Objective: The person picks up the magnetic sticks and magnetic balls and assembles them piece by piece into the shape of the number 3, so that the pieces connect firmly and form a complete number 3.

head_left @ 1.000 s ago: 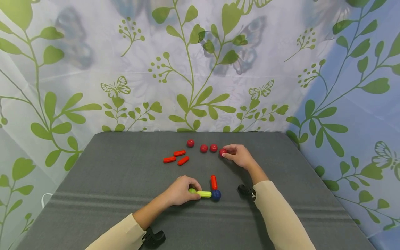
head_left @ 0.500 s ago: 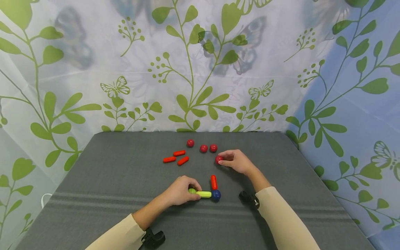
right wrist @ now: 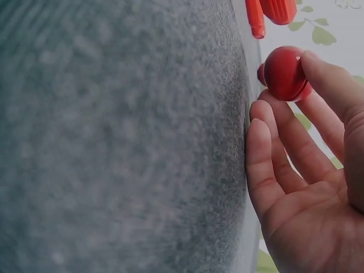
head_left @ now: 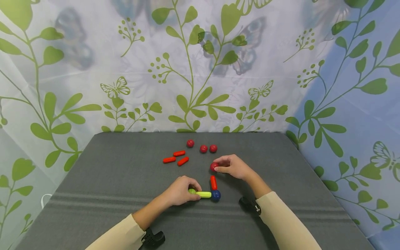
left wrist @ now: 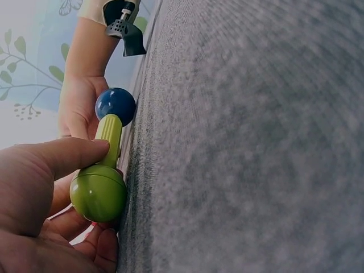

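My left hand (head_left: 182,191) grips a joined piece on the grey cloth, with thumb and fingers around its green ball (left wrist: 98,193) and the near end of a yellow-green rod (head_left: 204,194). That rod runs right to a blue ball (head_left: 216,195). From the blue ball a red rod (head_left: 213,182) points away toward the far side. Just beyond this rod's far end, my right hand (head_left: 233,167) pinches a red ball (right wrist: 284,74) between thumb and fingertips. In the right wrist view, its lower fingers lie along the cloth.
Three loose red balls (head_left: 203,149) lie near the table's far edge. Left of them are three loose red rods (head_left: 169,160). A grey cloth-covered table (head_left: 109,180) carries everything, and a leaf-patterned curtain (head_left: 140,69) hangs behind it.
My right hand has brought the red ball nearer and to the left, from beside the other red balls to the red rod's far end. The left hand has stayed in place.
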A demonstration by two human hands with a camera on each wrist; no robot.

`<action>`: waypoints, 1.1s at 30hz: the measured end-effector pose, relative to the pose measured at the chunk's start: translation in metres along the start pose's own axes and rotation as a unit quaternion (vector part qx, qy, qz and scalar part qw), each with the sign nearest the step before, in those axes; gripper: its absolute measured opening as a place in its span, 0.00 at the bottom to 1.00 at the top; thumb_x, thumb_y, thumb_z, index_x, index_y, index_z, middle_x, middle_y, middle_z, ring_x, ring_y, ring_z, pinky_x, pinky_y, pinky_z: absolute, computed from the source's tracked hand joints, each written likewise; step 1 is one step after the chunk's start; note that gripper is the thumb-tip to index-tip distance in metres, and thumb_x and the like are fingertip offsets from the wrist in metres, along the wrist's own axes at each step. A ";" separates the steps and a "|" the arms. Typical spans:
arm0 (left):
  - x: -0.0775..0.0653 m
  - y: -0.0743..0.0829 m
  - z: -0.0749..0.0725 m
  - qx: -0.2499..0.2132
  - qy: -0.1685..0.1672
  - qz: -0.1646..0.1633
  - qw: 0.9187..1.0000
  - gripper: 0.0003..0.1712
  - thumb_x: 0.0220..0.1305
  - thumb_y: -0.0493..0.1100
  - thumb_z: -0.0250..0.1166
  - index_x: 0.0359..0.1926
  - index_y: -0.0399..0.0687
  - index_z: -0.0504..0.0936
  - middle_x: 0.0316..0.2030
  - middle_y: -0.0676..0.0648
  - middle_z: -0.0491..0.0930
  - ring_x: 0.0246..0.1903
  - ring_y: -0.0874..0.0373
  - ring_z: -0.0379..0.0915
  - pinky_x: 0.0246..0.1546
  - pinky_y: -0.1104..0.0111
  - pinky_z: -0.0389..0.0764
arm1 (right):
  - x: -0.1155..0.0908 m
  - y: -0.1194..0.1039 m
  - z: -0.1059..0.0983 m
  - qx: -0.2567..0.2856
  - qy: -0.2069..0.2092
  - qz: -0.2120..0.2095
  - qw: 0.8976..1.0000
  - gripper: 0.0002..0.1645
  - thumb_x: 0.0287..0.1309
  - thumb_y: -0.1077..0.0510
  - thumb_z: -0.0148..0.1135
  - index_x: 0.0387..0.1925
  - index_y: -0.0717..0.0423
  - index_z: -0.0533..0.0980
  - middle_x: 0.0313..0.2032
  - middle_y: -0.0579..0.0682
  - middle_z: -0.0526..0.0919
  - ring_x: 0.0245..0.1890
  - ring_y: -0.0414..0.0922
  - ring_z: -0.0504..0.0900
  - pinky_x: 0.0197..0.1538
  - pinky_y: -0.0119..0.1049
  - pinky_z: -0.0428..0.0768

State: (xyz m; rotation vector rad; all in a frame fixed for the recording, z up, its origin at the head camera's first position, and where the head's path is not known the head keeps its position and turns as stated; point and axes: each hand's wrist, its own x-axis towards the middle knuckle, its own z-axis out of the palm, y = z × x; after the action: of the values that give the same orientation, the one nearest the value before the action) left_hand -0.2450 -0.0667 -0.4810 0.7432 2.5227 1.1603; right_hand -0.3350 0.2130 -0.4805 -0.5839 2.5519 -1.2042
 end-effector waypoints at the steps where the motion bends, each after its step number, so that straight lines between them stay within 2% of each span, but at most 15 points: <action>1: 0.000 0.000 0.000 0.001 0.001 0.003 1.000 0.06 0.59 0.41 0.76 0.37 0.53 0.89 0.33 0.58 0.85 0.32 0.64 0.73 0.36 0.71 0.75 | 0.000 0.000 0.000 0.004 -0.001 0.000 1.000 0.22 0.60 0.45 0.74 0.54 0.46 0.85 0.45 0.45 0.89 0.44 0.43 0.84 0.49 0.38 0.83; 11: 0.001 0.000 0.002 -0.003 0.007 0.013 1.000 0.06 0.58 0.40 0.76 0.37 0.51 0.89 0.32 0.59 0.84 0.31 0.67 0.73 0.35 0.72 0.75 | -0.002 -0.002 0.002 0.028 -0.011 -0.018 0.999 0.21 0.60 0.47 0.74 0.53 0.49 0.85 0.42 0.47 0.89 0.39 0.44 0.84 0.42 0.36 0.83; 16: 0.001 0.001 0.002 -0.004 0.005 0.016 1.000 0.06 0.59 0.39 0.76 0.38 0.51 0.90 0.32 0.58 0.84 0.31 0.66 0.73 0.35 0.72 0.75 | -0.003 -0.004 0.004 0.029 -0.023 -0.026 0.999 0.20 0.62 0.49 0.73 0.53 0.51 0.84 0.43 0.49 0.89 0.40 0.43 0.85 0.42 0.35 0.83; 33: 0.001 0.004 0.001 -0.008 -0.010 0.013 1.000 0.07 0.59 0.37 0.74 0.40 0.50 0.91 0.34 0.57 0.86 0.32 0.66 0.74 0.35 0.72 0.77 | -0.004 -0.011 0.008 0.019 -0.032 -0.010 0.999 0.18 0.63 0.47 0.72 0.51 0.49 0.86 0.42 0.45 0.90 0.39 0.43 0.85 0.42 0.37 0.83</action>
State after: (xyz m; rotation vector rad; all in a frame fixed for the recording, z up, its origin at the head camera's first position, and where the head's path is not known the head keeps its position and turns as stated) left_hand -0.2441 -0.0637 -0.4787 0.7829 2.4917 1.1742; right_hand -0.3256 0.2030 -0.4772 -0.6301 2.4700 -1.2166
